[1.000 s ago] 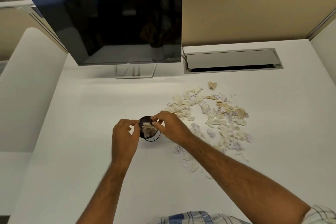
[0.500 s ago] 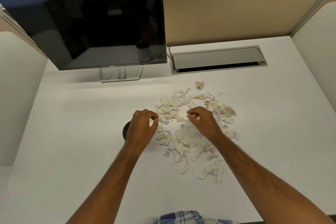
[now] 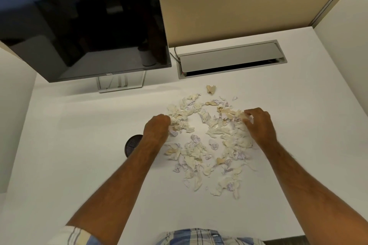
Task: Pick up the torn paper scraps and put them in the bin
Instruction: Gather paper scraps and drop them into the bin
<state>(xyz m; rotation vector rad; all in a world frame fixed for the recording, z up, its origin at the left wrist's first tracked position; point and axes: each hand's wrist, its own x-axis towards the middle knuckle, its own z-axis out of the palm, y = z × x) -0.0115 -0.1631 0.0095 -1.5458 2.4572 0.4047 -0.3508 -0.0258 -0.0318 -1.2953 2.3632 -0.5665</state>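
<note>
Nearest the camera, the edge of a blue-and-white plaid shirt [image 3: 199, 236] shows at the bottom, and two bare forearms reach out from it over the white desk top [image 3: 69, 165]. Between the arms lies the loose spread of torn cream and pale lilac paper scraps [image 3: 209, 141], a ragged patch whose long axis runs from the near right toward the far left, away from the person. The left hand [image 3: 157, 127] rests knuckles-up on the patch's left edge, fingers curled down into the scraps; whether they have closed on any piece cannot be told. Just beside that wrist, on its left, stands the small round black mesh bin [image 3: 132, 144], partly hidden by the forearm and apart from the scraps. The right hand [image 3: 259, 123] sits on the right edge, its fingers bent and its fingertips pinching a few cream scraps. Farther off lie a grey hinged cable-tray cover [image 3: 231, 57] and a dark flat monitor [image 3: 83, 30] on a silver stand.
</note>
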